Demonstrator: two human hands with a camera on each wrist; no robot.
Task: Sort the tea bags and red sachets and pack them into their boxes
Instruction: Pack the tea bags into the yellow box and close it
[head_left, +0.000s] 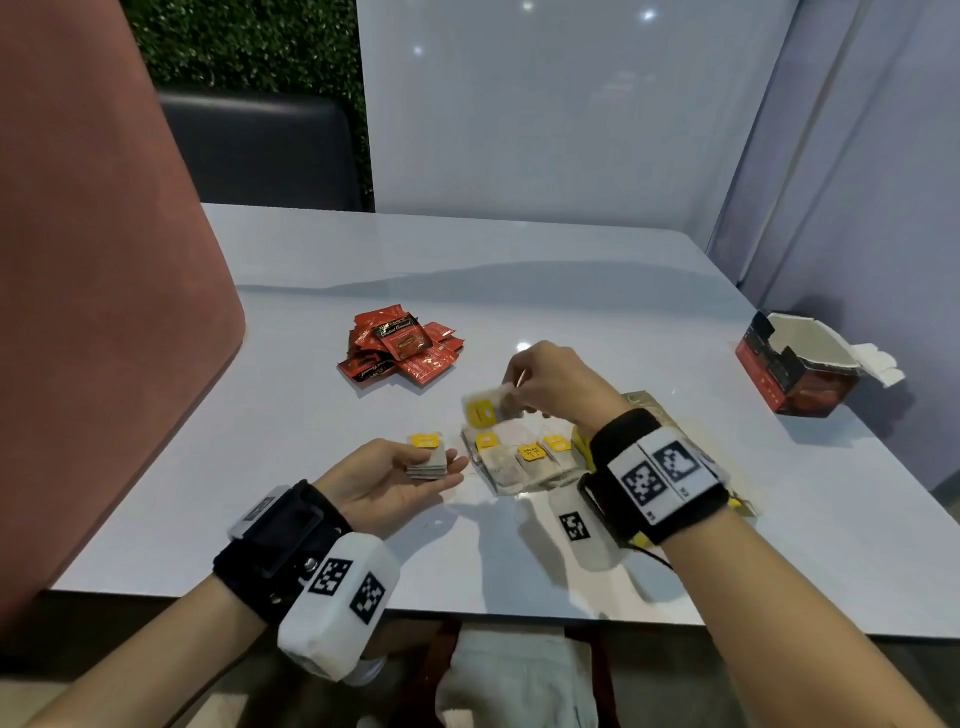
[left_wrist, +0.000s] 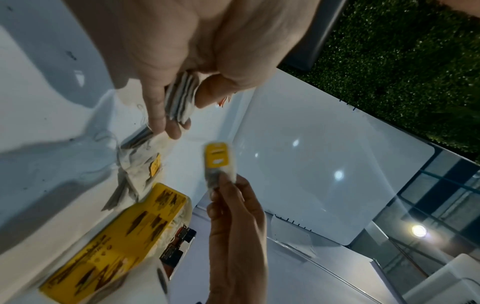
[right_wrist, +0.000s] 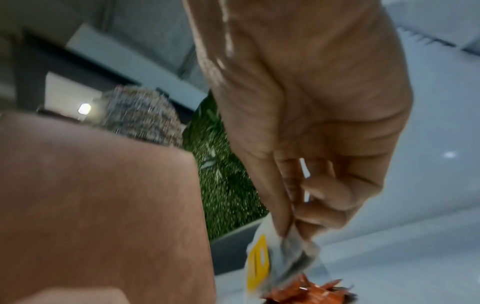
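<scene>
Pinching one white paper tea bag with a yellow tag (head_left: 487, 407) in the right hand (head_left: 556, 382), above the loose tea bags (head_left: 522, 460) lying on the white counter (head_left: 597, 291); cradling a small stack of tea bags (head_left: 428, 457) in the palm-up left hand (head_left: 392, 480), fingers curling round it; red foil sachets (head_left: 400, 345) piling beyond both hands; open red cardboard box (head_left: 797, 364) sitting well right of the right hand.

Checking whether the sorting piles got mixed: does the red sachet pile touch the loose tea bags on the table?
Apart. The head view shows bare table between the red sachet pile and the loose tea bags.

Right hand (head_left: 550, 382) pinches a tea bag (head_left: 485, 408) above the table (head_left: 597, 291); left hand (head_left: 395, 475) cradles a stack (head_left: 428, 462).
</scene>
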